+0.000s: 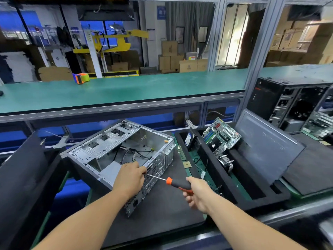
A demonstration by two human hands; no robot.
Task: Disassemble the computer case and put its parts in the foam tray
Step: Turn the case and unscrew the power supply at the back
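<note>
1. lying on its side on the black mat, open side up, the case (122, 152) is facing its rear panel toward the person.
2. bracing it, the left hand (130, 179) is curling over the rear top edge.
3. gripping the screwdriver (169, 182) handle, the right hand (197, 194) is pointing the tip at a rear screw; keeping the shaft square is likely wise.
4. waiting just right, the tray (270, 199) is already holding the board (220, 139).

Looks like a factory or warehouse floor. A long green-topped bench (126, 91) runs across the middle on an aluminium frame (255, 51), with an orange tape dispenser (81, 78) sitting on it. Behind it there's a yellow machine (115, 42), stacked cardboard boxes (173, 56), grey curtains (189, 24), and bright light coming through a window (232, 35).
</note>
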